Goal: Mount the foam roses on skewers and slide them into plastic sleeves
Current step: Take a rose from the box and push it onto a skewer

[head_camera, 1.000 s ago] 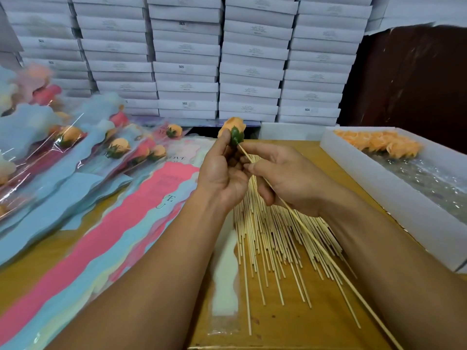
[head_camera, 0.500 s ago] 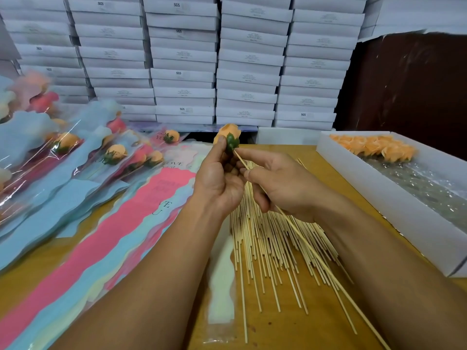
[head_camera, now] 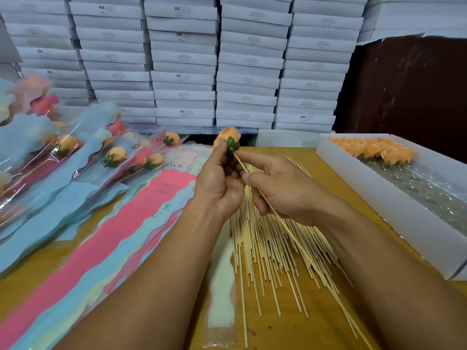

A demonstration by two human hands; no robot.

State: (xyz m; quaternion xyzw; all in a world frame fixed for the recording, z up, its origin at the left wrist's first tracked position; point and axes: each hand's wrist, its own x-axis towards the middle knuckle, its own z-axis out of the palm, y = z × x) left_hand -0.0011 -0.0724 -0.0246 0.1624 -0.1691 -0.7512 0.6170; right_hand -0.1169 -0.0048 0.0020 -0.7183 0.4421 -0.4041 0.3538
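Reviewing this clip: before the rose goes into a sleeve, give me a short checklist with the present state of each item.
1. Left hand grips the orange rose: ok.
2. Right hand pinches the skewer: ok.
3. Skewer tip meets the rose's green base: ok.
4. Skewer seated deep enough: cannot tell.
5. Empty sleeves lie within reach on the left: ok.
6. Spare skewers on the table: ok.

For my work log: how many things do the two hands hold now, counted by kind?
Foam rose, in left hand: 1
Skewer, in right hand: 1
Total: 2
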